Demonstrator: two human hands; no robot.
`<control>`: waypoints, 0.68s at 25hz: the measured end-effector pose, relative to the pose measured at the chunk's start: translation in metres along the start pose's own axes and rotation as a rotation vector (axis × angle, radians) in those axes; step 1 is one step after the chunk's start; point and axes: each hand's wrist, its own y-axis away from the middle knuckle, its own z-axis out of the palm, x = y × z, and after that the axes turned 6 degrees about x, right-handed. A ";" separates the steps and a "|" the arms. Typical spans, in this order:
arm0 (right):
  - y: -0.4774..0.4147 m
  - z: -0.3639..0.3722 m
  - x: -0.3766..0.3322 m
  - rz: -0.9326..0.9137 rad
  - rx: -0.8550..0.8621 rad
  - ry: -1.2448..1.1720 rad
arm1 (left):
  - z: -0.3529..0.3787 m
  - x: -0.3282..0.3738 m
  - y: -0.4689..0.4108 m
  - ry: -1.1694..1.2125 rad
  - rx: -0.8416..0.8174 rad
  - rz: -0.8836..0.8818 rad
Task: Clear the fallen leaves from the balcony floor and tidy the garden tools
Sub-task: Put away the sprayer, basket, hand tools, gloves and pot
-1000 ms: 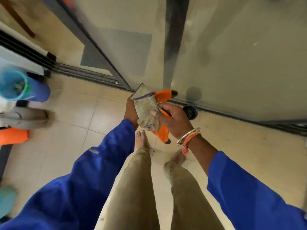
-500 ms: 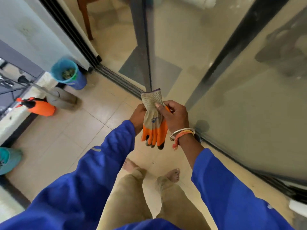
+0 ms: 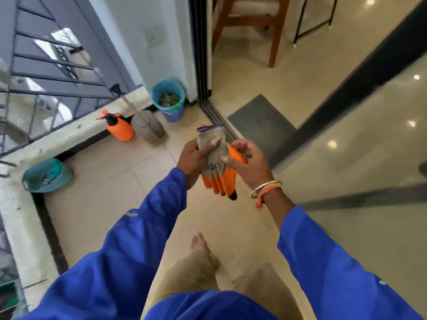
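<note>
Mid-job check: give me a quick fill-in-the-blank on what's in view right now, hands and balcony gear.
1. The left hand and right hand hold gloves with ____ coated fingers.
2. The blue bucket holds ____.
3. The bangle sits on the ____ wrist.
Missing words: orange; leaves; right.
</note>
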 end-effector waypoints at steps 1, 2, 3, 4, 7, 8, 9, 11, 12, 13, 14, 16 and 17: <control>-0.012 0.022 -0.014 -0.009 -0.083 -0.005 | -0.028 0.014 -0.006 0.052 0.064 0.023; -0.021 0.041 -0.028 -0.018 -0.155 0.008 | -0.052 0.027 -0.010 0.085 0.123 0.047; -0.029 0.060 -0.040 -0.044 -0.198 0.028 | -0.073 0.039 -0.015 0.103 0.173 0.076; -0.037 0.080 -0.052 -0.082 -0.206 0.031 | -0.095 0.049 -0.020 0.103 0.217 0.106; -0.058 0.136 -0.084 -0.196 -0.116 -0.067 | -0.147 0.072 -0.038 0.152 0.324 0.189; -0.066 0.151 -0.092 -0.219 -0.103 -0.107 | -0.163 0.076 -0.045 0.174 0.365 0.206; -0.076 0.167 -0.101 -0.216 -0.102 -0.143 | -0.177 0.079 -0.051 0.187 0.400 0.215; -0.103 0.201 -0.113 -0.180 -0.116 -0.195 | -0.207 0.087 -0.063 0.220 0.459 0.216; -0.118 0.217 -0.118 -0.162 -0.133 -0.201 | -0.222 0.090 -0.068 0.236 0.485 0.210; -0.134 0.234 -0.124 -0.147 -0.160 -0.213 | -0.237 0.092 -0.074 0.255 0.508 0.204; -0.149 0.253 -0.130 -0.134 -0.189 -0.225 | -0.254 0.095 -0.080 0.282 0.524 0.198; -0.177 0.294 -0.142 -0.105 -0.263 -0.231 | -0.287 0.104 -0.091 0.308 0.564 0.172; -0.190 0.315 -0.149 -0.071 -0.297 -0.228 | -0.303 0.109 -0.096 0.298 0.581 0.152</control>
